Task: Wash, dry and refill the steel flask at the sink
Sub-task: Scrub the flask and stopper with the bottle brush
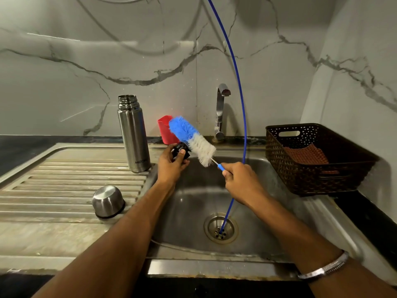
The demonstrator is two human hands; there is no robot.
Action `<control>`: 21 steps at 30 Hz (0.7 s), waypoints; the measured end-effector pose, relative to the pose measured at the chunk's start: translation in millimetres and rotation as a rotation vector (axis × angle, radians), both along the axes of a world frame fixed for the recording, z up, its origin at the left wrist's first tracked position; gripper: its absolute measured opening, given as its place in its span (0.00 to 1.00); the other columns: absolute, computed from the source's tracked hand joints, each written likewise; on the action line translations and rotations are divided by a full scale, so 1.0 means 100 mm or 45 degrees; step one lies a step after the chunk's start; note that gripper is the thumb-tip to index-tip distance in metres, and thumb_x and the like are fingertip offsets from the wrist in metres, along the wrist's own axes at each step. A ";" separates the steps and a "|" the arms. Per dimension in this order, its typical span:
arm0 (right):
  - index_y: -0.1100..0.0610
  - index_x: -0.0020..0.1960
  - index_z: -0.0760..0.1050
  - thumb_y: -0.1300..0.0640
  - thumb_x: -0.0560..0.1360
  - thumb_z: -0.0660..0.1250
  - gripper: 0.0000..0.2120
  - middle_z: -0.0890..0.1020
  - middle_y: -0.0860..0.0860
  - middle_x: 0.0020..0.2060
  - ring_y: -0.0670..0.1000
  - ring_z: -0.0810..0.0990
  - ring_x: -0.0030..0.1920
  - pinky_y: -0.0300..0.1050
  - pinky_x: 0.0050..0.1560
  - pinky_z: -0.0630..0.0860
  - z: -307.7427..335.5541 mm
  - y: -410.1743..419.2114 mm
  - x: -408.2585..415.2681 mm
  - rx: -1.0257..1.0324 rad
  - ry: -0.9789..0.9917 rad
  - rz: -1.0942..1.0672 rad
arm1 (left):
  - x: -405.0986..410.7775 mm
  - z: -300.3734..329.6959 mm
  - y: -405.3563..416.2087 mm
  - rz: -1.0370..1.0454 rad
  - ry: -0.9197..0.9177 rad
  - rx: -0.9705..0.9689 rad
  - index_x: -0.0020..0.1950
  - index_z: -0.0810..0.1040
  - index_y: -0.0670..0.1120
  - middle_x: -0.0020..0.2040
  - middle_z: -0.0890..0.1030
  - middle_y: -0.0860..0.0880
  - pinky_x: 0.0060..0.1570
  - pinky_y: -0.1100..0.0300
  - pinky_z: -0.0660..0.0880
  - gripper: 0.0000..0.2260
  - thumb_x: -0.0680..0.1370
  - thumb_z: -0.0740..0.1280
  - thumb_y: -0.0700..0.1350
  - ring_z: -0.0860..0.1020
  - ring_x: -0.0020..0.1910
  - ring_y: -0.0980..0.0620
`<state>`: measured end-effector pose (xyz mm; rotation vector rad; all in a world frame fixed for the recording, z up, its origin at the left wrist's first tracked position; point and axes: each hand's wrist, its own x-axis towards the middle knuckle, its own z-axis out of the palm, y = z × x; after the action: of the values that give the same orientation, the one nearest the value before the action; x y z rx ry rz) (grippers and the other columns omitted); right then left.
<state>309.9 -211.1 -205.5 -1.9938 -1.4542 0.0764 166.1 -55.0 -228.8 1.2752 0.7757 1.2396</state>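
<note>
The steel flask (133, 134) stands upright and uncapped on the drainboard, just left of the sink basin (193, 203). Its steel cup lid (108, 202) rests upside down on the drainboard nearer me. My left hand (171, 165) holds the small black stopper (181, 149) over the basin's back left corner. My right hand (240, 179) grips the blue handle of a bottle brush (192, 139), whose blue and white bristles press against the stopper. The tap (221, 110) stands behind the basin with no water running.
A red cup (164, 127) sits at the wall behind the brush. A dark woven basket (318, 160) with a brown cloth (305, 154) stands right of the sink. A thin blue tube (241, 104) hangs from above into the drain (220, 230).
</note>
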 end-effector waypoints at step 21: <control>0.51 0.68 0.76 0.56 0.83 0.60 0.15 0.83 0.54 0.47 0.56 0.82 0.47 0.56 0.48 0.81 -0.04 0.06 -0.02 0.040 -0.153 -0.121 | 0.16 -0.06 -0.09 -0.140 -0.212 -0.270 0.70 0.73 0.36 0.63 0.79 0.34 0.48 0.55 0.85 0.16 0.83 0.66 0.38 0.81 0.47 0.47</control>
<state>308.4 -205.4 -209.4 -2.0692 -1.4231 -0.1085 181.8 -64.4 -234.9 1.0155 0.6875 1.1269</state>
